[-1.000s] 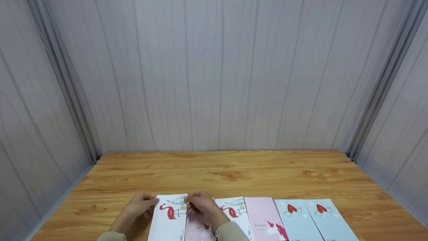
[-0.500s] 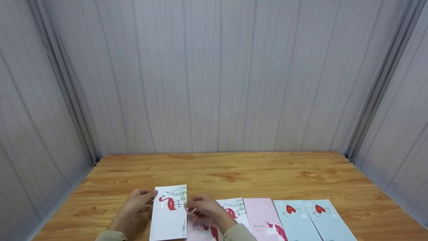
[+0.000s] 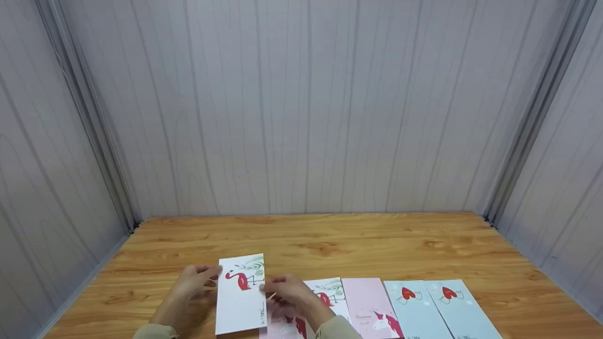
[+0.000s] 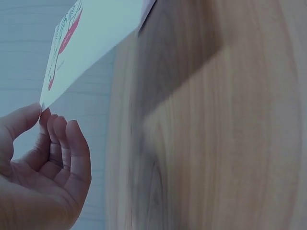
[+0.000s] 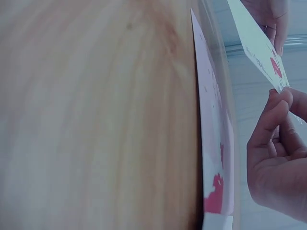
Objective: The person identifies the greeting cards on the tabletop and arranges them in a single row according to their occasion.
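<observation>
A white card [image 3: 241, 306] printed with a red flamingo and green leaves is held up between both hands, raised off the table and slightly tilted. At its left edge, the left hand [image 3: 192, 281] pinches it near the upper corner; in the left wrist view that hand [image 4: 53, 167] has thumb and forefinger on the corner, other fingers loosely bent. The right hand [image 3: 293, 293] pinches the opposite edge, and the right wrist view shows its thumb and fingertips [image 5: 282, 98] meeting there. Partly hidden below the right hand lies a pink unicorn card [image 3: 288, 325].
Along the table's near side runs a row: another flamingo card [image 3: 335, 286], a second pink unicorn card [image 3: 365, 299], and two pale blue heart cards [image 3: 419, 313]. The wooden table [image 3: 325, 247] ends at a panelled wall [image 3: 306, 117].
Both hands have lifted the flamingo card off the table; it has risen and tilted, and more of the table shows below it. The other cards have stayed in place.
</observation>
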Demonstrator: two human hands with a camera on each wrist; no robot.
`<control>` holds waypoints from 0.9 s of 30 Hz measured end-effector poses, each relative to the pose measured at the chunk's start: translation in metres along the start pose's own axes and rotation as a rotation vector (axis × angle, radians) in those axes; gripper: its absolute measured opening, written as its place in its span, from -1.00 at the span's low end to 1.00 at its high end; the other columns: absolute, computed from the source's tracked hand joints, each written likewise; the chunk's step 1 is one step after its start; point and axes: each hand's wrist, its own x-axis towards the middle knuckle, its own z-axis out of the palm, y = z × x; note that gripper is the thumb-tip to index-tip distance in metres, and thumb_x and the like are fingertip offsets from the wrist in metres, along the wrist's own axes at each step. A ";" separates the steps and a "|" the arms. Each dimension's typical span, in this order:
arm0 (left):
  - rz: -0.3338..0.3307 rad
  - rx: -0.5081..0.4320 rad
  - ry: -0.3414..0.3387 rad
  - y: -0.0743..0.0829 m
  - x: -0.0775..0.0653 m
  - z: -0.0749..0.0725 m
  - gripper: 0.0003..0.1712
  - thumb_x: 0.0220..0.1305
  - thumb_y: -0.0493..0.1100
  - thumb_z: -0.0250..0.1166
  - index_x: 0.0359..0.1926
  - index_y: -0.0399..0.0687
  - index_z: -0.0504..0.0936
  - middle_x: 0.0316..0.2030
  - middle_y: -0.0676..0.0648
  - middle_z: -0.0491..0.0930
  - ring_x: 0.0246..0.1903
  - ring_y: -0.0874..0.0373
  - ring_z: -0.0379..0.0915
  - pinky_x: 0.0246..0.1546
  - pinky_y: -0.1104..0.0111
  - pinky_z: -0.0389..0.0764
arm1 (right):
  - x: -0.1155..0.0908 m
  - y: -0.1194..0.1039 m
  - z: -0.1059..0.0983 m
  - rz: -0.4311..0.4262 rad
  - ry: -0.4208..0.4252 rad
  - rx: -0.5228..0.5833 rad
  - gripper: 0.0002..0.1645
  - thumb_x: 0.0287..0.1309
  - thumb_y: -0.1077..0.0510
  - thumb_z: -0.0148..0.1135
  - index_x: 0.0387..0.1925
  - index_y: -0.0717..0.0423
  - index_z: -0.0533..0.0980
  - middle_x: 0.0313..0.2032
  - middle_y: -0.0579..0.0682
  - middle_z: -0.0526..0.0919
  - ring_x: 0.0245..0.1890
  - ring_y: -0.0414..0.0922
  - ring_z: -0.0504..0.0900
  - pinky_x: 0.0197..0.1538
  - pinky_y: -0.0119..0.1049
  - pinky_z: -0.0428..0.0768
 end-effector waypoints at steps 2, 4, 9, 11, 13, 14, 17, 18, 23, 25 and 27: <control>0.020 0.030 0.000 -0.001 -0.001 0.001 -0.60 0.25 -0.08 0.15 -0.13 -0.40 0.51 -0.27 -0.19 0.49 -0.28 -0.01 0.39 -0.32 0.24 0.49 | 0.000 -0.001 -0.001 0.003 0.000 -0.005 -0.85 0.04 0.12 0.25 -0.43 0.16 0.58 -0.54 -0.04 0.54 -0.61 -0.22 0.39 -0.58 -0.46 0.36; 0.044 0.060 -0.005 -0.002 -0.002 0.003 -0.65 0.24 -0.10 0.17 -0.20 -0.38 0.54 -0.32 -0.17 0.49 -0.32 0.02 0.41 -0.35 0.26 0.50 | 0.001 -0.001 -0.002 -0.001 0.006 -0.008 -0.84 0.05 0.12 0.24 -0.41 0.16 0.58 -0.53 -0.04 0.55 -0.60 -0.22 0.41 -0.56 -0.46 0.36; 0.055 0.100 -0.013 -0.005 -0.006 0.010 -0.71 0.22 -0.15 0.18 -0.26 -0.37 0.55 -0.44 -0.11 0.52 -0.44 0.08 0.45 -0.42 0.30 0.52 | 0.006 0.001 -0.005 -0.020 0.009 0.021 -0.83 0.06 0.14 0.23 -0.37 0.19 0.57 -0.52 -0.03 0.54 -0.59 -0.23 0.42 -0.54 -0.47 0.38; 0.042 0.094 -0.017 -0.006 -0.009 0.014 -0.72 0.22 -0.15 0.18 -0.26 -0.36 0.55 -0.46 -0.11 0.52 -0.47 0.09 0.46 -0.43 0.30 0.53 | 0.008 0.002 -0.007 -0.029 0.004 0.041 -0.82 0.06 0.14 0.23 -0.37 0.20 0.56 -0.52 -0.04 0.53 -0.61 -0.25 0.41 -0.55 -0.48 0.37; 0.027 0.094 -0.019 -0.007 -0.013 0.017 -0.74 0.22 -0.15 0.18 -0.29 -0.33 0.55 -0.48 -0.10 0.51 -0.50 0.09 0.45 -0.45 0.31 0.52 | 0.010 0.001 -0.009 -0.039 -0.001 0.063 -0.83 0.06 0.14 0.22 -0.39 0.20 0.55 -0.52 -0.04 0.52 -0.64 -0.26 0.40 -0.57 -0.49 0.36; 0.025 0.097 -0.020 -0.007 -0.015 0.018 -0.75 0.21 -0.15 0.18 -0.29 -0.32 0.55 -0.48 -0.10 0.51 -0.51 0.10 0.44 -0.46 0.32 0.51 | 0.010 0.001 -0.011 -0.042 -0.004 0.067 -0.83 0.07 0.14 0.22 -0.40 0.20 0.55 -0.52 -0.04 0.52 -0.64 -0.27 0.40 -0.57 -0.49 0.36; 0.029 0.112 -0.021 -0.009 -0.018 0.020 -0.78 0.21 -0.18 0.18 -0.31 -0.31 0.56 -0.49 -0.09 0.48 -0.55 0.12 0.42 -0.52 0.35 0.48 | 0.011 -0.002 -0.016 -0.050 -0.009 0.085 -0.85 0.07 0.15 0.21 -0.43 0.20 0.54 -0.52 -0.04 0.51 -0.64 -0.27 0.40 -0.56 -0.49 0.37; 0.024 0.123 -0.029 -0.009 -0.019 0.020 -0.77 0.21 -0.17 0.18 -0.29 -0.32 0.56 -0.47 -0.09 0.48 -0.55 0.12 0.41 -0.52 0.35 0.47 | 0.012 -0.002 -0.017 -0.052 -0.008 0.091 -0.86 0.06 0.16 0.21 -0.43 0.19 0.53 -0.52 -0.04 0.51 -0.64 -0.27 0.40 -0.56 -0.49 0.37; 0.013 0.076 -0.031 -0.010 -0.017 0.023 -0.73 0.22 -0.16 0.18 -0.23 -0.35 0.54 -0.44 -0.11 0.47 -0.53 0.11 0.39 -0.51 0.35 0.46 | 0.014 -0.001 -0.021 -0.052 0.000 0.121 -0.86 0.05 0.17 0.22 -0.43 0.19 0.52 -0.53 -0.03 0.51 -0.65 -0.28 0.40 -0.56 -0.50 0.38; 0.013 0.025 -0.024 -0.010 -0.016 0.025 -0.71 0.23 -0.16 0.17 -0.21 -0.37 0.52 -0.43 -0.13 0.47 -0.50 0.11 0.39 -0.48 0.34 0.49 | 0.014 0.000 -0.022 -0.048 0.002 0.127 -0.86 0.05 0.17 0.23 -0.40 0.19 0.54 -0.53 -0.04 0.52 -0.65 -0.28 0.40 -0.57 -0.50 0.37; 0.009 -0.017 -0.016 -0.011 -0.014 0.026 -0.71 0.24 -0.17 0.16 -0.20 -0.38 0.51 -0.43 -0.13 0.49 -0.46 0.09 0.41 -0.46 0.33 0.51 | 0.014 0.002 -0.022 -0.045 0.006 0.130 -0.85 0.04 0.17 0.24 -0.38 0.20 0.55 -0.54 -0.04 0.53 -0.66 -0.28 0.40 -0.58 -0.50 0.37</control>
